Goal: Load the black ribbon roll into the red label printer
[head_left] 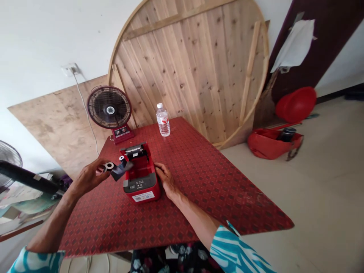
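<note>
A small red printer (141,177) with its lid open sits on the red patterned table (199,178). My left hand (91,176) is closed on a ribbon roll (115,168), a pale core with dark film trailing toward the printer's open bay. My right hand (166,179) rests against the printer's right side, fingers curled on its edge, steadying it.
A dark red desk fan (110,110) and a clear water bottle (163,120) stand at the table's far side. A round wooden tabletop (199,64) leans on the wall behind. Red basins (295,103) lie on the floor to the right. Another fan (8,157) stands far left.
</note>
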### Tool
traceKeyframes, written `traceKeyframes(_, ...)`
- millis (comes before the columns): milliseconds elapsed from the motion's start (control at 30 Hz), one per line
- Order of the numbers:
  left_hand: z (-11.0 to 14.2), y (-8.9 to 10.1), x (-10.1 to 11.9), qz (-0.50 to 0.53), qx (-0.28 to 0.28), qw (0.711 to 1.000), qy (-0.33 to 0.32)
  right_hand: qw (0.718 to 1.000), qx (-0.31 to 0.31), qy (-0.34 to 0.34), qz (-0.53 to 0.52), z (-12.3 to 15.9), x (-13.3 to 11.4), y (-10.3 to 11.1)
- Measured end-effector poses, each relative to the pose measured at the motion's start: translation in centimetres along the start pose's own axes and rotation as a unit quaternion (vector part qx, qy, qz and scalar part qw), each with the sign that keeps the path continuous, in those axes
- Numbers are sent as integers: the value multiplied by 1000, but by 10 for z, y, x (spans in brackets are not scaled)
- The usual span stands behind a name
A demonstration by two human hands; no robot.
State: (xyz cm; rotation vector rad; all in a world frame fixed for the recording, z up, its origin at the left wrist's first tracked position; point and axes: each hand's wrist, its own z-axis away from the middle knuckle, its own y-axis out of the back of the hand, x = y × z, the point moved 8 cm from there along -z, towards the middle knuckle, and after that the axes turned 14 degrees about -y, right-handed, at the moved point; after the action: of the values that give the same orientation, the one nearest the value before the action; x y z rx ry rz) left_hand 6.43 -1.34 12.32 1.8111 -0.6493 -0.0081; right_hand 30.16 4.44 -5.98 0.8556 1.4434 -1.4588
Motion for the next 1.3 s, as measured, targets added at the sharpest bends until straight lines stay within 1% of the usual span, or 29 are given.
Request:
traceKeyframes(100,11,9,-43,76,67,991,85,1000,10,-6,0,2,-1,2)
traceKeyframes(200,15,11,-78,169,150,964,139,1000,11,-15,-1,4,-2,2)
traceKeyframes(267,16,9,-95,224,200,941,159,1000,10,-23,-4,5,-3,1)
traceKeyframes(333,17,5,-107,264,233,921,168,999,9,-30,-7,5,-4,0)
traceKeyframes(367,18,3,-111,279,241,913,172,999,8,-34,-6,5,-5,0)
traceKeyframes(467,21,-7,-125,313,239,899,190,999,10,-42,-2,4,-3,1)
traceKeyframes(567,23,-12,-143,316,250,892,205,999,13,-39,2,3,-2,3)
traceKeyframes(667,17,-17,-161,279,254,903,205,999,11,-39,7,4,-2,3)
traceKeyframes(767,6,-35,-175,247,241,916,202,999,13,-43,14,5,-3,3)
traceKeyframes(900,-3,-73,-181,250,209,924,200,999,15,-49,10,6,-4,3)
traceKeyframes(967,-3,-86,-180,249,194,928,198,999,13,-50,9,5,-4,2)
traceKeyframes(1000,-3,-89,-178,248,186,930,198,999,12,-49,10,5,-4,2)
traceKeyframes(1067,-2,-87,-175,246,173,934,191,999,11,-46,12,4,-3,3)
traceKeyframes(1133,-6,-77,-168,235,168,942,171,999,14,-47,13,3,-2,3)
traceKeyframes(1200,-14,-66,-157,196,154,959,136,999,16,-49,14,3,0,4)
traceKeyframes(1233,-21,-64,-150,157,132,972,116,999,15,-49,15,2,0,3)
traceKeyframes(1300,-35,-67,-137,64,58,993,80,999,14,-48,17,2,1,3)
